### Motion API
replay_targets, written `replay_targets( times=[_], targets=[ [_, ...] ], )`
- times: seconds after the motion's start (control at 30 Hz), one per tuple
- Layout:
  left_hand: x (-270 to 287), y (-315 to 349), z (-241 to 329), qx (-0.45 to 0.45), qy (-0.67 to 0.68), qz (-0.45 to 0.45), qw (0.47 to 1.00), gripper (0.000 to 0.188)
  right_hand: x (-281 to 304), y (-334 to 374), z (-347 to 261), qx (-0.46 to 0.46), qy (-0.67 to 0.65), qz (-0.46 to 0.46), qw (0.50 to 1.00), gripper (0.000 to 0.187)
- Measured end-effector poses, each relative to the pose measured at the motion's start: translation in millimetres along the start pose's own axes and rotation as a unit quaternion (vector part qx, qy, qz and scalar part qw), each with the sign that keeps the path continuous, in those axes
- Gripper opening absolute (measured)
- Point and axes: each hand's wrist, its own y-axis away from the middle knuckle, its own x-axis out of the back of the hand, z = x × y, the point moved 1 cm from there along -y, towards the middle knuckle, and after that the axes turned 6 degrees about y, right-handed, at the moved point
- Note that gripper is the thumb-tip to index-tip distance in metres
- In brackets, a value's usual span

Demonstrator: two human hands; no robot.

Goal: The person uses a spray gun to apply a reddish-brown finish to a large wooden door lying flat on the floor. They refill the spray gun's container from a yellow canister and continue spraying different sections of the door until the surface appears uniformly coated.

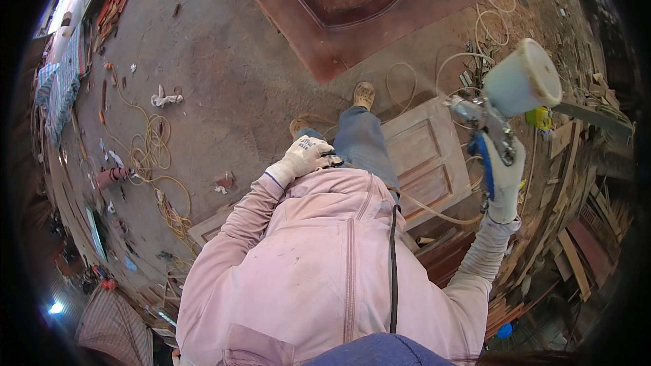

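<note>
So the right hand (505,179) was wrapped round a spray gun (500,134), held up right of the pale panelled door (422,137). Couldn't see inside the gun's tilted whitish cup (517,83). Left hand (302,157) was half curled at the waist, couldn't tell if gripping anything

A fisheye camera worn on a person's head, the left of a side-by-side pair, looks steeply down over the front of a pink jacket (305,251), which fills the lower middle at close range; farther from the lens, past the jacket's hem, lie the shoes (364,95) and floor (224,88), and beyond them a brown panelled door (366,7), cut off by the upper edge
</note>
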Motion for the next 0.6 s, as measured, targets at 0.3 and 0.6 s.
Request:
replay_targets(
  times=[0.3, 0.6],
  targets=[
    [-1, -29, 21, -0.013, 0.017, -0.022, 1.0, 0.048, 34, -29, 4, 0.13, 0.126, 0.165, 0.97, 0.033],
    [-6, -47, 20, -0.042, 0.03, 0.006, 0.999, 0.047, -1, -27, -29, -0.006, -0.011, -0.204, 0.979, 0.047]
  ],
)
